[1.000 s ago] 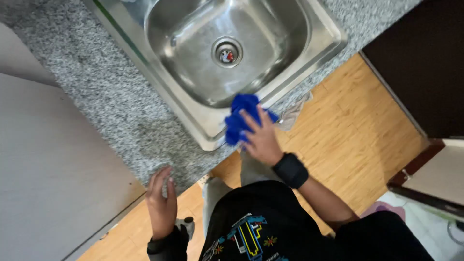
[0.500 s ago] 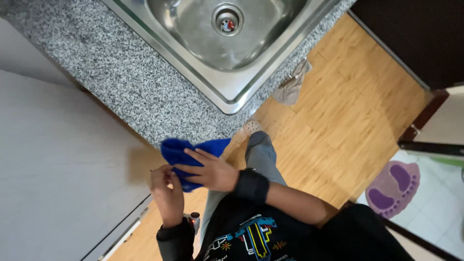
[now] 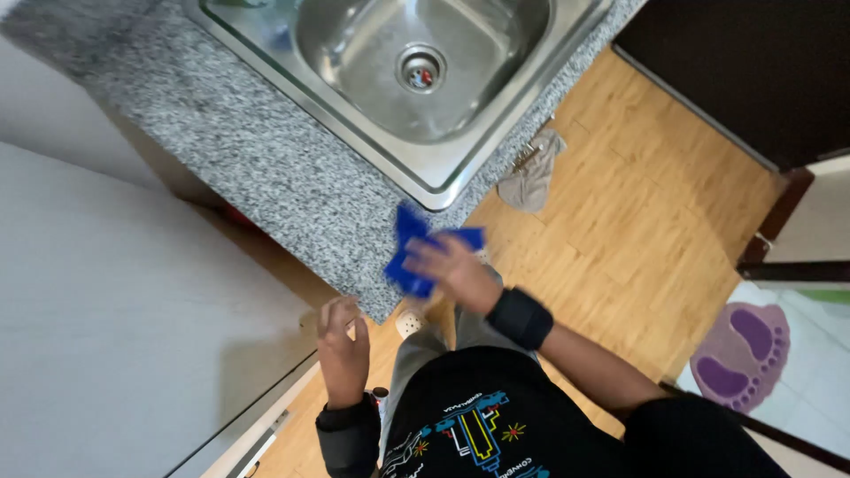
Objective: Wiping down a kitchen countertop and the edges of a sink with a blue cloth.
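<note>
Right hand (image 3: 456, 270) grips crumpled blue cloth (image 3: 416, 257) on speckled grey granite table (image 3: 248, 150) edge beside empty stainless steel sink (image 3: 398, 80); left hand (image 3: 343, 343) half-open, empty.

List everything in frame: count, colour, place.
sink: 1, steel, set in counter, top centre
drain: 1, metal, sink bottom
counter: 1, speckled grey granite, upper left
cloth: 1, blue, at counter's near edge under right hand
rag: 1, grey, on wood floor below sink
mat: 1, purple, foot-shaped, right floor
wristband: 1, black, right wrist
right hand: on cloth
left hand: empty, fingers curled, beside counter corner
</note>
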